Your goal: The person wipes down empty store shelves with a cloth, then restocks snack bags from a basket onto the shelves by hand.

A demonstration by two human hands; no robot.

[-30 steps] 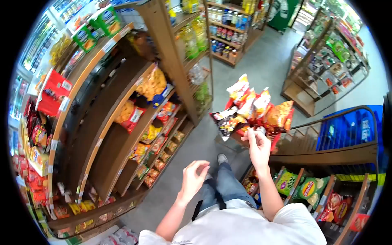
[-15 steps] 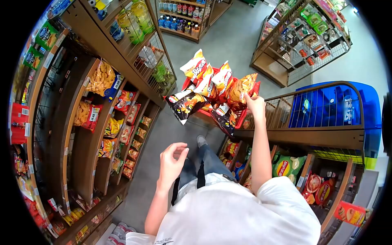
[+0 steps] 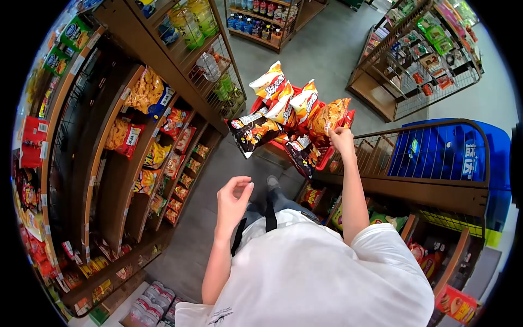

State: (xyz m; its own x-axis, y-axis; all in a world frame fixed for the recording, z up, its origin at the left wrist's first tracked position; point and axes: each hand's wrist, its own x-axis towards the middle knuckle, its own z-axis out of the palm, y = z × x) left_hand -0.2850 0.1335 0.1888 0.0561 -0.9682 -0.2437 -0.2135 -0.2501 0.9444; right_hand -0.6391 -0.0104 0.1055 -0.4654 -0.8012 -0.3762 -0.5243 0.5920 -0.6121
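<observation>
A red shopping basket (image 3: 325,160) full of snack bags stands ahead of me. Several white-and-red chip bags (image 3: 305,102) poke up in it, with a black snack bag (image 3: 253,132) leaning out at the left and another black snack bag (image 3: 301,152) at the front. On the right side lies an orange-red bag of chips (image 3: 328,119). My right hand (image 3: 342,140) pinches its lower edge, close to the basket rim; the fingertips are partly hidden. My left hand (image 3: 234,199) hovers over the floor, fingers loosely curled, thumb apart from them, holding nothing.
Brown shelves (image 3: 111,180) with snack bags rise on my left. To the right are a wire-railed rack (image 3: 414,182), more chip bags and a blue display bin (image 3: 447,147). Drink shelves (image 3: 261,24) stand further back. Packs of cans (image 3: 152,302) sit at lower left.
The view has shifted slightly, so the basket appears a little further right and higher. My right hand stays at the orange-red bag; my left hand keeps its loose curl.
</observation>
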